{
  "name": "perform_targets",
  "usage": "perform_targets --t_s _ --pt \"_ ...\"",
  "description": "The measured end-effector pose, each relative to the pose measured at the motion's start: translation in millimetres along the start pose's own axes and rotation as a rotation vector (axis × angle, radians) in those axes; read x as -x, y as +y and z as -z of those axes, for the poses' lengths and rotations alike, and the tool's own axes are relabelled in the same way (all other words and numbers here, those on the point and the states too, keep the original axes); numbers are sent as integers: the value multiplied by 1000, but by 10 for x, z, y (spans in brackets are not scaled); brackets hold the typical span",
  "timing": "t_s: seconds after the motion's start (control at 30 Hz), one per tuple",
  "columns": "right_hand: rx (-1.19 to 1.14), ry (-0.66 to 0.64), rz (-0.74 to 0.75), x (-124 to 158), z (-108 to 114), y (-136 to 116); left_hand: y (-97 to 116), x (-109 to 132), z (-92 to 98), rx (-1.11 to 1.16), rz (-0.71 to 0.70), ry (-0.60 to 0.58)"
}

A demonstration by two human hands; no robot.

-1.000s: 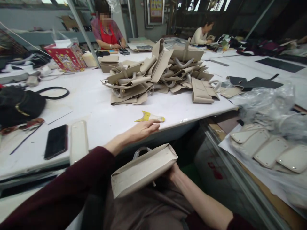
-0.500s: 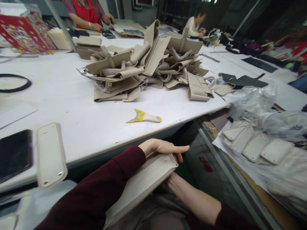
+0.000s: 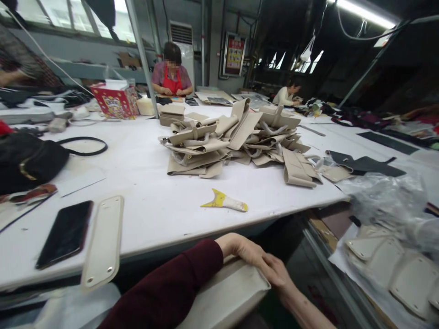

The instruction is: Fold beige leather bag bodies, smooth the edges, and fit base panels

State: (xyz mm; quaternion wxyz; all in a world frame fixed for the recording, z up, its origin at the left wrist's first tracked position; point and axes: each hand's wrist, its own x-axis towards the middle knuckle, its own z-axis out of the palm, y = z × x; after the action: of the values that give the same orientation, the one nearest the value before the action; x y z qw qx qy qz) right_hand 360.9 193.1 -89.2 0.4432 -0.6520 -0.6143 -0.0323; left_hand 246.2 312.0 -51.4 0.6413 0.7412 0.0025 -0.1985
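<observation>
A pale off-white, box-shaped leather piece [image 3: 229, 292], perhaps a bag, lies tilted across my lap below the table edge. My left hand [image 3: 245, 249] is bent over its far upper edge, fingers curled down and partly hidden. Coming in from the right, my right hand [image 3: 277, 272] meets the left one at the far corner of the piece. Its fingers are closed together, and whatever is between them is hidden. On the table beyond lies a yellow, fork-ended tool [image 3: 224, 201] with a white-wrapped handle, touched by neither hand.
A heap of beige leather bag parts [image 3: 236, 141] covers the table's middle. A phone [image 3: 65, 233] and an off-white strip with rivets [image 3: 104, 242] lie left. Similar panels [image 3: 411, 278] and clear plastic [image 3: 387, 192] are on the right. Two people [image 3: 172, 75] work across the table.
My view has tilted up and turned left. My right hand has come from beneath the off-white piece up to its far corner, against my left hand. The left fingers, stretched out before, now curl down.
</observation>
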Motion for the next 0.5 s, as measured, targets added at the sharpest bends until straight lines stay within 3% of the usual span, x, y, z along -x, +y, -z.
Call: perform_targets --t_s 0.17,0.3,0.4,0.5 --pt "80 -164 59 -742 -170 149 -63 -47 -17 11 -38 11" --pt "171 -434 184 -1302 -683 -83 -49 -48 -21 33 4 -5" --pt "213 -634 218 -1477 -1035 -210 -9 -48 10 37 72 -74" --pt "210 -781 209 -1518 -1042 -196 2 -73 41 69 146 -186"
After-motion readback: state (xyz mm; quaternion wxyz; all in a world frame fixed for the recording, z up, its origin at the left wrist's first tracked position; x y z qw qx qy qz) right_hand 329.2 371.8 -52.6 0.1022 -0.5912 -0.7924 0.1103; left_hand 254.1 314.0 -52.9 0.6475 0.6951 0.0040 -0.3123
